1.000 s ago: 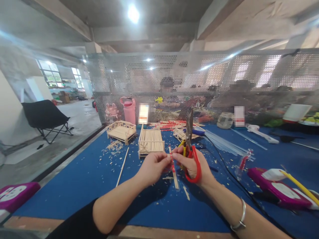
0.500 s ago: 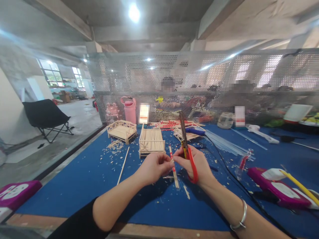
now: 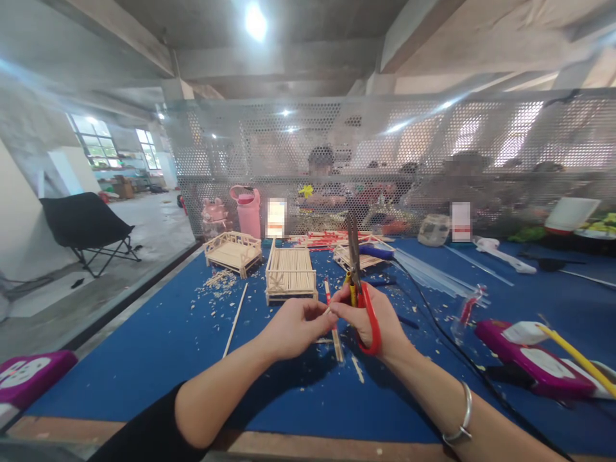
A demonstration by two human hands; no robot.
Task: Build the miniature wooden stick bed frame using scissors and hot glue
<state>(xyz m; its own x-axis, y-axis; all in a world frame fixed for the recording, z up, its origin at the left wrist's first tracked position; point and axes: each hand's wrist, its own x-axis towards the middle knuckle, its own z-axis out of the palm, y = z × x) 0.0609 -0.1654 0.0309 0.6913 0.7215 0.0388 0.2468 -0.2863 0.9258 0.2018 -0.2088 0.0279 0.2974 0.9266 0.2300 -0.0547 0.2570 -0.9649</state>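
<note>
Left hand (image 3: 299, 326): fingers pinching pale piece (image 3: 329, 310) | right hand (image 3: 387, 316): fingers grasping red-handled scissors (image 3: 355, 256) | red sticks (image 3: 327, 241): near surface (image 3: 158, 366) far edge

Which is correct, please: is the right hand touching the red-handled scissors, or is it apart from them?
Touching. The head view shows it: the right hand holds the red-handled scissors, which rest against it near the thumb.
</note>
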